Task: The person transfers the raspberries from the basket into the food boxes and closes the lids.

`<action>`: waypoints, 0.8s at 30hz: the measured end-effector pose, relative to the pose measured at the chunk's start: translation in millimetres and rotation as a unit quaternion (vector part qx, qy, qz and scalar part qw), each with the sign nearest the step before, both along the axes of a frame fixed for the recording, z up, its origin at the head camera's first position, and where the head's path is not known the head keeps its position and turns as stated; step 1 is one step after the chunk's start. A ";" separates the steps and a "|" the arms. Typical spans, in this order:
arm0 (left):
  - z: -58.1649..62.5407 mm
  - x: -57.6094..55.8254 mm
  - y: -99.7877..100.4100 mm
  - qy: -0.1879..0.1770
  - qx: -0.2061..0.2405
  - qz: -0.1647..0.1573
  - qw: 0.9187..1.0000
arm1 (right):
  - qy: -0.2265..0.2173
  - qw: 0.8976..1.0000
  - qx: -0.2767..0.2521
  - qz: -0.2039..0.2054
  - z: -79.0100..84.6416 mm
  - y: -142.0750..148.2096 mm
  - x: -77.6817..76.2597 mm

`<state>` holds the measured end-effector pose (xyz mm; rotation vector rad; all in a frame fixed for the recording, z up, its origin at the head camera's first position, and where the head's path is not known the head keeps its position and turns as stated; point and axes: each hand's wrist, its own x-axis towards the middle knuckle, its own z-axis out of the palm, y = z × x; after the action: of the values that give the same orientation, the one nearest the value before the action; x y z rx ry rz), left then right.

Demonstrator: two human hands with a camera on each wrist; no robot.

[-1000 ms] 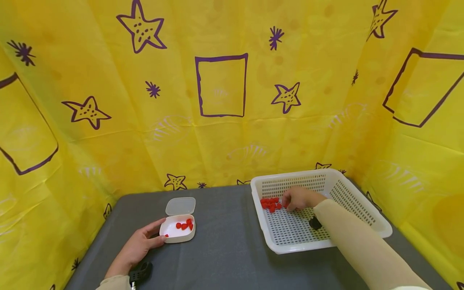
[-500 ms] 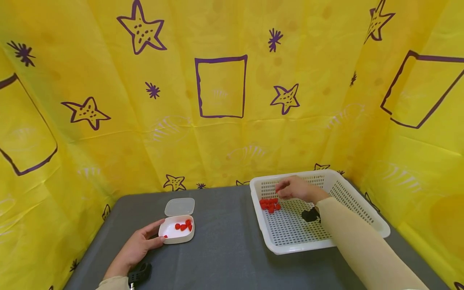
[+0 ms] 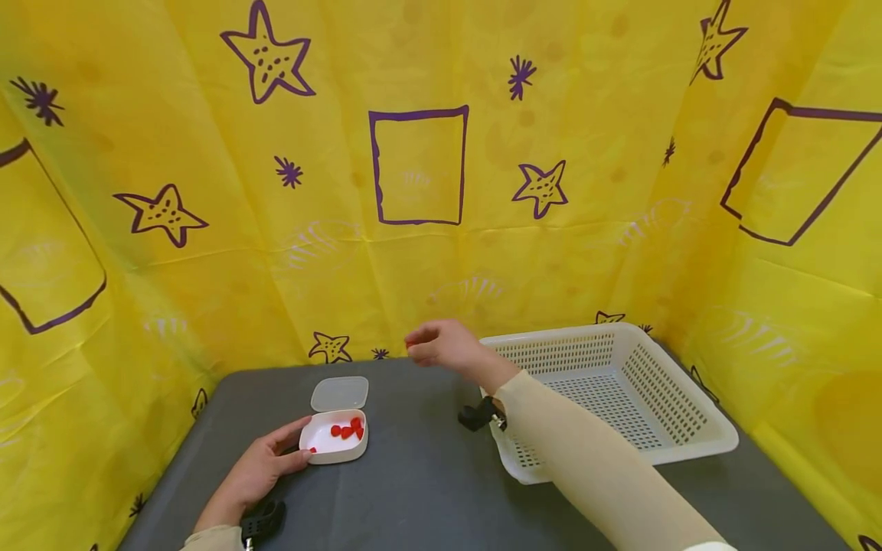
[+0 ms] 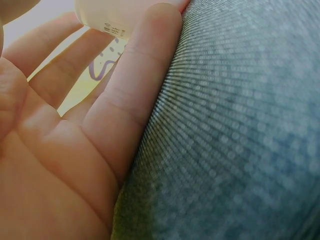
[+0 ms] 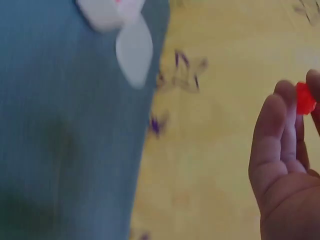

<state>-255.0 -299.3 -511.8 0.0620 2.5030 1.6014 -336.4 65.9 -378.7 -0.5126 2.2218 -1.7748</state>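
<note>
I have the left hand (image 3: 253, 471) gripping the shallow white rounded box (image 3: 338, 458), where several small red pieces (image 3: 347, 432) already lie; its flat translucent lid (image 3: 341, 393) is off. My right hand (image 3: 448, 348) pinches another lumpy red piece (image 5: 304, 100) midair, between box and white perforated basket (image 3: 720, 445). The beige sleeve (image 3: 586, 459) hides whether any are left there.

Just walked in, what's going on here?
A person's right hand has a small, bright red piece in its grip, raised in the air between the white, perforated plastic basket and the small white, rounded box, as the head view shows. The left hand holds the box by its left end. A few red pieces lie inside, and a translucent, rounded lid is just behind it.
</note>
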 end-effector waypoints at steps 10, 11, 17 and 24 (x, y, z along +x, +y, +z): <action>0.3 -0.2 -1.0 0.000 0.007 -0.002 1.000 | 0.014 0.996 0.089 0.028 -17.1 -84.9 23.2; 0.7 -0.2 -0.9 0.000 0.007 -0.003 1.000 | 0.016 0.995 0.094 0.026 -17.7 -88.2 24.7; 1.6 0.3 -1.4 0.004 0.003 -0.006 1.000 | 0.020 0.994 0.104 0.016 -18.6 -99.9 32.7; -1.3 -0.4 -1.6 0.001 0.015 -0.005 1.000 | 0.007 0.995 0.095 0.025 -20.2 -103.5 36.8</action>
<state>-255.4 -300.9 -513.1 0.0785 2.4776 1.6351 -299.6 -37.5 -398.9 -0.5362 2.3354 -1.5199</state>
